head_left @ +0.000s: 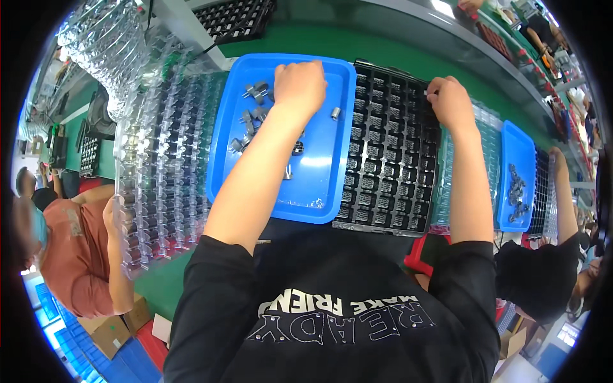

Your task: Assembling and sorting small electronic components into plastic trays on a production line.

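Observation:
My left hand (300, 88) is over the far part of a blue tray (317, 214), its fingers curled closed. What it holds, if anything, is hidden beneath the fingers. Several small dark grey parts with prongs (258, 93) lie in the tray, left of and under my forearm. A short silver metal piece (336, 113) rests near the tray's right wall. Beside it lies a black tray (381, 165) with rows of small compartments. At its far right corner my right hand (451, 102) is closed in a pinch, with something small and pale at the fingertips, too small to name.
Stacked clear plastic trays (167, 150) stand left of the blue tray. More clear trays (472, 163) lie right of the black one, then another blue tray (514, 220) with dark parts. People sit at both sides along the green bench (306, 35), beneath a metal rail (440, 29).

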`<state>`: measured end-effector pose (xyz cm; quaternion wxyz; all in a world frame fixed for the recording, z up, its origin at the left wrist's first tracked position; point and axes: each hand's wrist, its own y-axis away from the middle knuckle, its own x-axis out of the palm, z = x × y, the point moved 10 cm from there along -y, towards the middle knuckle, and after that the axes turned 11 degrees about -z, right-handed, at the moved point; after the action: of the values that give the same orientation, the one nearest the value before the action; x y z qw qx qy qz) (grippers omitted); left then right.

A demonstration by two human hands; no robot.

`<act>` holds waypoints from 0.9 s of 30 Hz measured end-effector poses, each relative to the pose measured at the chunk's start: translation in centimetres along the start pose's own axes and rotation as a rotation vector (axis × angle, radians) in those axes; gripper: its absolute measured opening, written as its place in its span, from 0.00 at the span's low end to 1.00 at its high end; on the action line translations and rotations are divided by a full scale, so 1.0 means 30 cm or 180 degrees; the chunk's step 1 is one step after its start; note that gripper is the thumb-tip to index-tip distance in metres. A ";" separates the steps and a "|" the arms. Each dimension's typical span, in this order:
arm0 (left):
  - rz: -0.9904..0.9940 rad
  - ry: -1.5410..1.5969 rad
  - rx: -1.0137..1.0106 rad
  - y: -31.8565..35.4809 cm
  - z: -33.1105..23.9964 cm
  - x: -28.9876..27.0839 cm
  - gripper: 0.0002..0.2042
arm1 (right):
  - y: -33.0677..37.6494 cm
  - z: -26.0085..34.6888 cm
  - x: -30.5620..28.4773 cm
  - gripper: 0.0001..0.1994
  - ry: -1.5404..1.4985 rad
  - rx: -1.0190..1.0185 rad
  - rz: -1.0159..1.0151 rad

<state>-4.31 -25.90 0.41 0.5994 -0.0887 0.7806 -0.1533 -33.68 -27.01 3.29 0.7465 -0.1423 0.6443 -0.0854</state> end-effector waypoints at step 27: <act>-0.0267 0.0918 0.0445 0.213 -0.049 -0.186 0.20 | 0.644 0.293 0.004 0.16 -0.6299 0.2325 0.1425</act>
<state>-3.95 -17.92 3.64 0.4790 -0.0564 0.8416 -0.2433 -26.09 -7.89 -1.93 0.9321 0.2043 -0.2984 0.0190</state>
